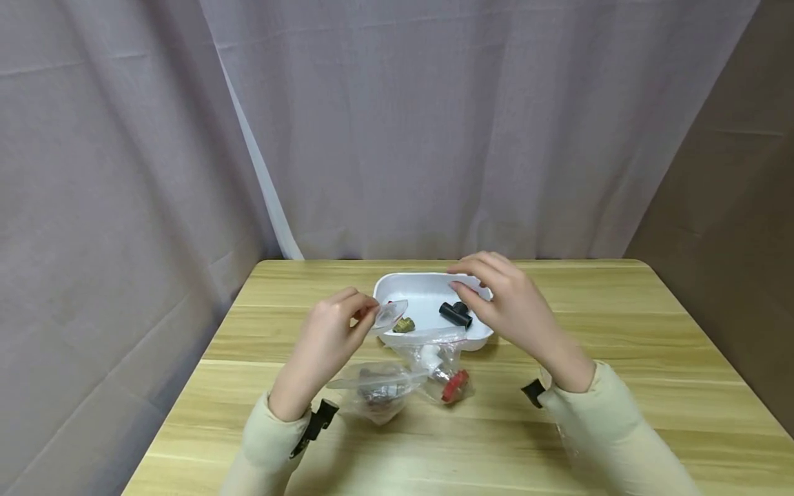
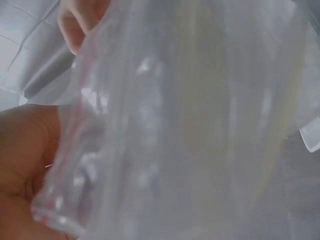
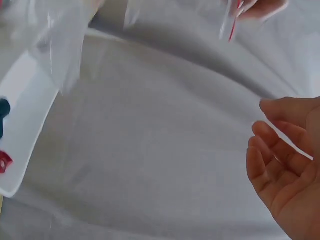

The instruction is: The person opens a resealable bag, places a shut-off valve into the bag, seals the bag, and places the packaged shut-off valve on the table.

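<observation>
My left hand [image 1: 329, 334] pinches the top of a clear zip bag [image 1: 391, 315] between thumb and fingers, over the left side of a white tray [image 1: 428, 277]. In the left wrist view the bag [image 2: 155, 130], with a red line along its seal, hides most of the scene. My right hand [image 1: 515, 303] hovers over the tray's right edge. Its fingers are loosely bent and hold nothing, as the right wrist view of that hand [image 3: 287, 165] also shows. Inside the tray lie a black tee pipe fitting [image 1: 455, 315] and a brass fitting [image 1: 404, 324].
In front of the tray, a clear bag contains a white piece [image 1: 431, 356] and a red piece [image 1: 455, 386]. Beside it on the wooden table [image 1: 558, 441] is another bag [image 1: 380, 399] with a greyish part, its kind unclear. Grey curtains [image 1: 409, 138] hang behind.
</observation>
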Available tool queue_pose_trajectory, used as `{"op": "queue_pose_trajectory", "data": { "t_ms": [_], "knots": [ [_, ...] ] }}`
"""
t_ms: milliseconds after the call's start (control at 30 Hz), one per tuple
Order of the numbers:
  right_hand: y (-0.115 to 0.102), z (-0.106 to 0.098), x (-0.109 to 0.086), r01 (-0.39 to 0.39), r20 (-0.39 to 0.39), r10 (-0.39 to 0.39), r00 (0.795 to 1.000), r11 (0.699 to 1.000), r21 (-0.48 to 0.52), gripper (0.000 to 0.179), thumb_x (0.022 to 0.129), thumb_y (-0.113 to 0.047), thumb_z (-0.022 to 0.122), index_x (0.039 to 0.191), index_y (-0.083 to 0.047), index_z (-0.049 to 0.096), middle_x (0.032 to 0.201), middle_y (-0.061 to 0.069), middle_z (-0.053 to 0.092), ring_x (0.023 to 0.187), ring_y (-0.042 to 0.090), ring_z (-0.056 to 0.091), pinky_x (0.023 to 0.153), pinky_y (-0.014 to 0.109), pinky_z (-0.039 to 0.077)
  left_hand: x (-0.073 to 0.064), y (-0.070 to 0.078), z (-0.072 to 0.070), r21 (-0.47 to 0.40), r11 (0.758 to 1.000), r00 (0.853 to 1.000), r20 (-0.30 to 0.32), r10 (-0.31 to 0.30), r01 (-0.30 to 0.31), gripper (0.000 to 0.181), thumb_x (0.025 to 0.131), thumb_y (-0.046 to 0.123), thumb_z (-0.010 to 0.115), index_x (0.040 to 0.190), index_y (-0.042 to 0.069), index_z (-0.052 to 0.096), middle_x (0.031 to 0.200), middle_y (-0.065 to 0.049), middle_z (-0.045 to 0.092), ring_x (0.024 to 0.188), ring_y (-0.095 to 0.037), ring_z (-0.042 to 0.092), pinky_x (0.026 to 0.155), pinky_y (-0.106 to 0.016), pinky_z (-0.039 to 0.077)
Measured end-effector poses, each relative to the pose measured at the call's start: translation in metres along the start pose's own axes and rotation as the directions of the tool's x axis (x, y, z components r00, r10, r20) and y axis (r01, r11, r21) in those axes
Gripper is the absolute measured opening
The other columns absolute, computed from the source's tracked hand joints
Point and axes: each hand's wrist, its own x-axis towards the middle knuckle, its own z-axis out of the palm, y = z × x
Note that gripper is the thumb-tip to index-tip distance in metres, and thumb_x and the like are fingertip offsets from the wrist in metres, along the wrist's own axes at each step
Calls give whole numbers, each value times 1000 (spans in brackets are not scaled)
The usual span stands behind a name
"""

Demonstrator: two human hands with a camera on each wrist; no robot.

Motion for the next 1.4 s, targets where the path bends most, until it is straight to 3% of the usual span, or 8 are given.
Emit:
{"op": "queue_pose_trajectory", "data": {
  "t_ms": [133, 233, 433, 633, 800, 1033, 1267, 1400],
  "knots": [
    [19, 11, 13, 23, 130, -20, 991, 999, -23, 21, 88, -6, 77, 108, -7, 73, 107, 5, 70, 103, 24, 64, 86, 39, 54, -4, -1, -1, 15, 1000, 1000, -14, 1, -1, 4, 89, 4, 73, 90, 6, 76, 79, 3, 65, 63, -7, 54, 56, -23, 46],
    [34, 29, 19, 28, 267, -21, 963, 999, -24, 20, 89, -7, 76, 109, -7, 72, 105, 6, 69, 103, 25, 64, 89, 42, 53, -5, -1, -1, 20, 1000, 1000, -20, 4, -3, 4, 88, 4, 74, 90, 6, 76, 78, 3, 65, 61, -7, 53, 55, -23, 46],
    [54, 69, 25, -37, 524, 61, 850, 998, -57, 22, 92, -11, 74, 114, -10, 72, 111, 4, 67, 103, 24, 65, 87, 40, 54, -6, 0, 0, 34, 999, 1000, -11, 9, -8, 4, 90, 6, 73, 89, 8, 77, 78, 4, 65, 59, -7, 51, 54, -23, 44],
    [64, 103, 24, -27, 673, 61, 737, 998, -61, 24, 90, -7, 75, 114, -10, 72, 109, 8, 67, 100, 26, 67, 86, 39, 54, -8, 0, 2, 20, 1000, 1000, -2, -5, 5, 5, 91, 8, 72, 90, 8, 76, 79, 5, 64, 60, -6, 51, 54, -23, 44],
    [69, 126, 18, 18, 734, 54, 677, 996, -89, 28, 85, -8, 80, 112, -10, 72, 103, 8, 67, 97, 26, 66, 87, 38, 54, -9, 1, 5, 19, 1000, 1000, -2, -11, 11, 4, 90, 8, 73, 90, 9, 77, 80, 5, 65, 61, -6, 52, 55, -24, 45],
    [73, 150, 7, -32, 787, 80, 612, 997, -77, 36, 83, -5, 76, 117, -13, 72, 99, 8, 69, 92, 26, 66, 86, 41, 54, -12, 2, 9, 1, 1000, 1000, -6, -24, 24, 5, 92, 10, 74, 89, 7, 77, 79, 4, 65, 62, -6, 55, 56, -24, 48],
    [74, 167, -7, -177, 804, 185, 566, 979, -101, 17, 92, -10, 68, 106, -14, 75, 97, 5, 71, 92, 22, 67, 89, 37, 53, -15, 3, 14, -7, 999, 999, -7, -38, 38, 3, 90, 9, 74, 90, 7, 77, 79, 4, 65, 66, -6, 60, 60, -24, 52],
    [72, 172, -6, -255, 811, 230, 538, 961, -103, 20, 99, -19, 61, 114, -17, 75, 103, 4, 72, 97, 21, 67, 92, 37, 52, -16, 3, 17, -12, 999, 999, -9, -44, 44, 3, 89, 7, 74, 90, 7, 77, 77, 5, 64, 66, -6, 60, 61, -24, 53]
  ]
}}
